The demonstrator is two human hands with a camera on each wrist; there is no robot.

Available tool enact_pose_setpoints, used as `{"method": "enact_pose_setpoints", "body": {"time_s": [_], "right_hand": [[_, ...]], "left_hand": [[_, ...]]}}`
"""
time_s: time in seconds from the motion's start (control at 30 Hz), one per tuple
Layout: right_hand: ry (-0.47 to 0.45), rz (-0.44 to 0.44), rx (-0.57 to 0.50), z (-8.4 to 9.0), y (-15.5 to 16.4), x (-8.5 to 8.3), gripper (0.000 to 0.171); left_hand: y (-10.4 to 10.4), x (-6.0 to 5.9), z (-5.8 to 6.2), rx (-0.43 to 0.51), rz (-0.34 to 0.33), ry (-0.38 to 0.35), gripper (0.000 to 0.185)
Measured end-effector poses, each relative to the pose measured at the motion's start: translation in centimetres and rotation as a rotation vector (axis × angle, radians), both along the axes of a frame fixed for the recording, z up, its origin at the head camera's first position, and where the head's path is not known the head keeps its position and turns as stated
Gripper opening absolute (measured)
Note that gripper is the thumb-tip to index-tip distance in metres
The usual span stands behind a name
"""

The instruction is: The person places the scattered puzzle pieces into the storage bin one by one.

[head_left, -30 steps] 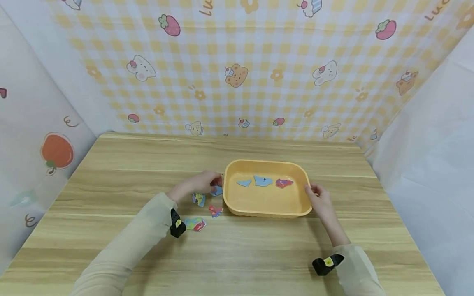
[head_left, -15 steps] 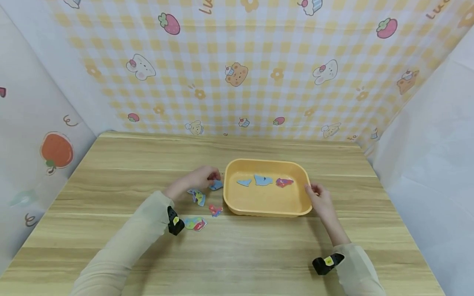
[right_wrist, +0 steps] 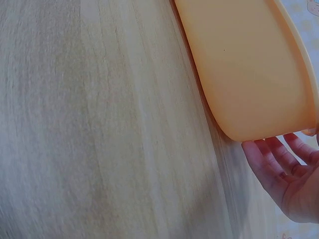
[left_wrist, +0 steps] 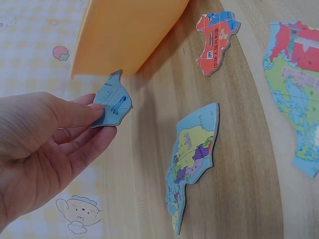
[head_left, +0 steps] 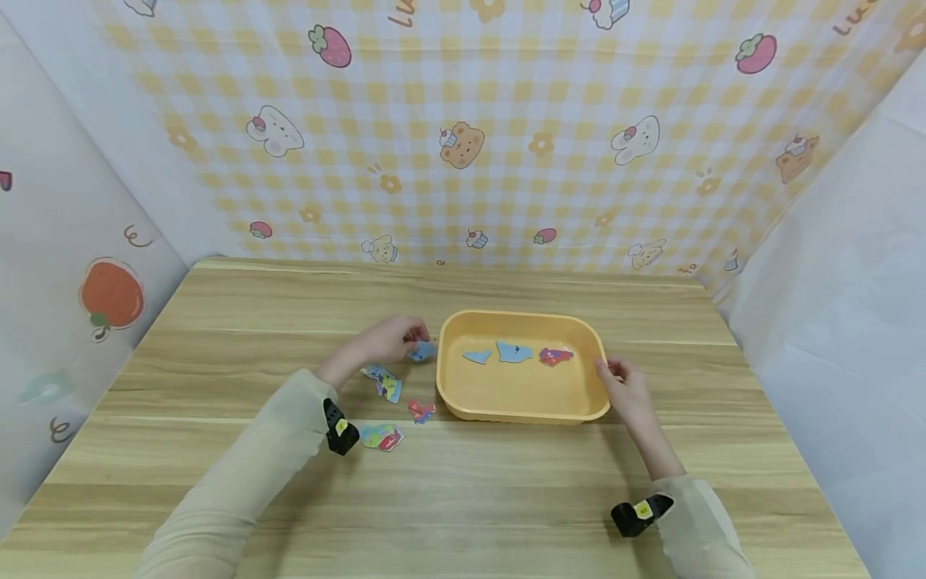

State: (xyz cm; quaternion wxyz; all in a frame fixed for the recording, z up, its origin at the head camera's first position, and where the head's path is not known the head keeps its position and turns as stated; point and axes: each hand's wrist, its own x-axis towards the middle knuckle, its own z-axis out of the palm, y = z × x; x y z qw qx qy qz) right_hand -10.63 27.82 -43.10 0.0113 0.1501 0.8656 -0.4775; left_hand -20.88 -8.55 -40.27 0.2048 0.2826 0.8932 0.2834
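My left hand (head_left: 409, 341) pinches a small blue puzzle piece (head_left: 422, 351) between thumb and fingers, just left of the yellow tray (head_left: 521, 406). The left wrist view shows that blue piece (left_wrist: 112, 101) raised off the table in my left hand (left_wrist: 97, 118), close to the tray's wall (left_wrist: 124, 30). My right hand (head_left: 608, 372) holds the tray's right rim. In the right wrist view its fingers (right_wrist: 271, 159) curl against the tray's wall (right_wrist: 249, 74). Inside the tray lie two blue pieces (head_left: 514, 353) and a red and purple piece (head_left: 555, 357).
Three more map pieces lie on the wooden table (head_left: 470, 498) left of the tray: a blue-yellow one (head_left: 383, 383), a small red one (head_left: 420, 412) and a green-red one (head_left: 381, 438). Patterned walls close in the back and both sides.
My left hand has picked the small blue piece up from the table and raised it a little beside the tray. The right hand and tray have stayed put.
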Motion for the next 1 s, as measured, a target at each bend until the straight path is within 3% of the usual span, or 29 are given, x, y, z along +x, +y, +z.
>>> {"method": "enact_pose_setpoints", "body": {"time_s": [0.6, 1.0], "right_hand": [[-0.003, 0.005, 0.012, 0.1, 0.1, 0.0, 0.045], [0.0, 0.021, -0.001, 0.0, 0.2, 0.0, 0.045]], "left_hand": [[-0.2, -0.7, 1.4, 0.048, 0.056, 0.067, 0.021], [0.0, -1.2, 1.9, 0.091, 0.126, 0.069, 0.026]]}}
